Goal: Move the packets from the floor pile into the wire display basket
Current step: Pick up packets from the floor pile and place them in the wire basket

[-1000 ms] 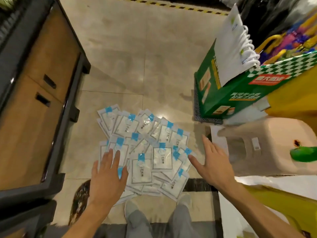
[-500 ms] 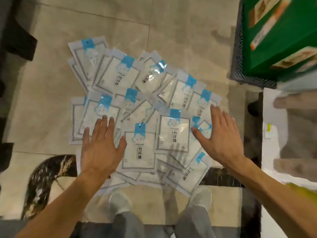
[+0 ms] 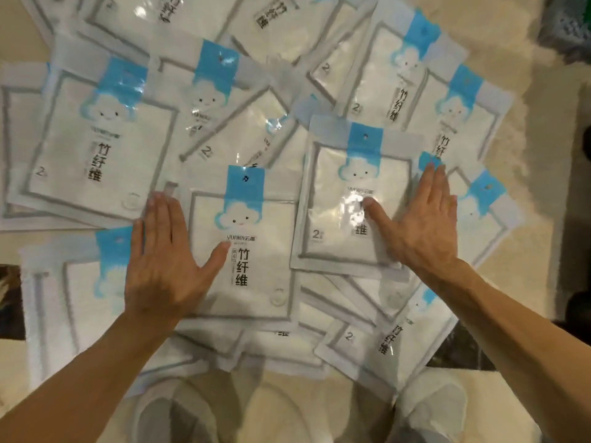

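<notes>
Several flat white packets with blue cloud labels lie overlapping in a pile on the floor and fill most of the view. My left hand lies flat, fingers spread, on the left edge of the nearest middle packet. My right hand rests flat on the right side of another top packet, thumb pointing onto its glossy face. Neither hand grips anything. A corner of the wire basket shows at the top right, blurred.
Beige floor tile shows to the right of the pile, with a dark marbled strip under the pile's near edge. My two pale shoes stand just below the packets. A dark object sits at the far right edge.
The camera has dropped much closer to the pile. Both hands have come down from hovering above the packets to lying flat on them, the right hand further onto a top packet.
</notes>
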